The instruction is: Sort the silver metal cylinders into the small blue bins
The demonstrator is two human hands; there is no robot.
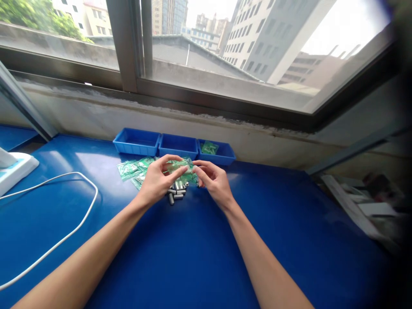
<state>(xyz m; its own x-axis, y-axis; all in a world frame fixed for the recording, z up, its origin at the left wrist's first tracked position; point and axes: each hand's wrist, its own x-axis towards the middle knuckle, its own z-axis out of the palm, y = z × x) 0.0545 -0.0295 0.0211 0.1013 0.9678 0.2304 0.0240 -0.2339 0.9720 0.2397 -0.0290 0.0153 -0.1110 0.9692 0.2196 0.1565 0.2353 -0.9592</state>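
Note:
Between my two hands is a clear green plastic bag (182,165). My left hand (157,178) pinches its left side between thumb and fingers. At its right edge, my right hand (213,179) has thumb and fingertips closed on the plastic. Just below the bag, several short silvery metal cylinders (177,192) lie in a loose heap on the blue table. More green plastic bags (131,169) are spread flat to the left of my left hand, partly hidden behind it. What the held bag contains is too small to make out.
Three blue bins stand along the wall: a left bin (137,148), a middle bin (178,153) and a right bin (225,159) with a green packet (209,148) inside. A white cable (84,218) curves over the blue table (180,262) from a white device (19,169) at left.

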